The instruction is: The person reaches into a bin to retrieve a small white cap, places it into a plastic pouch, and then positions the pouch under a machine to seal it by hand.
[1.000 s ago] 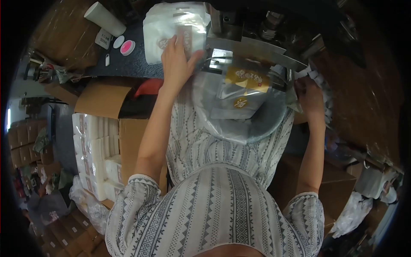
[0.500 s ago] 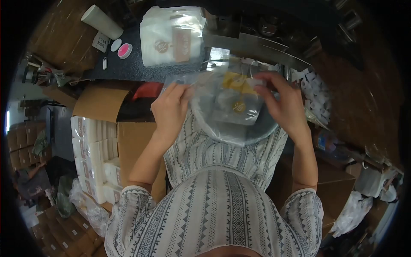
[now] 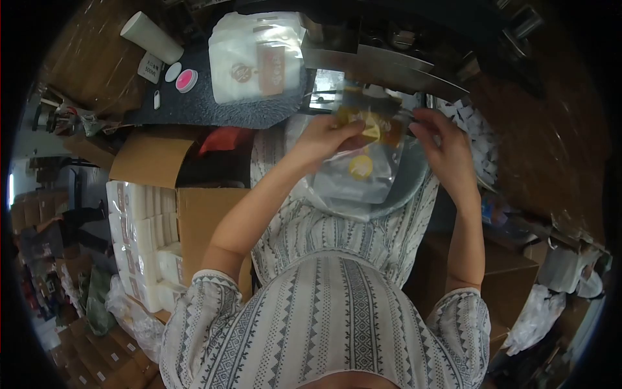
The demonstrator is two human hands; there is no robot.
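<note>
A clear plastic bag (image 3: 356, 185) with a yellow printed band and a round yellow emblem lies over a round pale basin (image 3: 411, 185) on my lap. My left hand (image 3: 327, 139) is closed, its thumb and fingers pinching the bag near the yellow band. At the bag's upper right corner, my right hand (image 3: 447, 146) has its thumb and index finger close together on the edge. The bag's top opening lies just under a metal machine part (image 3: 395, 65). Glare and clear film hide how many layers are there.
A stack of printed plastic bags (image 3: 259, 61) rests on a dark fuzzy mat (image 3: 194, 107), near a pink round tin (image 3: 186, 80) and a white cup (image 3: 152, 35). An open cardboard box (image 3: 210, 220) and white packs (image 3: 139, 240) stand at left. White scraps (image 3: 476, 139) lie at right.
My left hand has moved right, from the bag's left corner onto its yellow band. My right hand has shifted slightly right at the corner. A person in the left background has moved.
</note>
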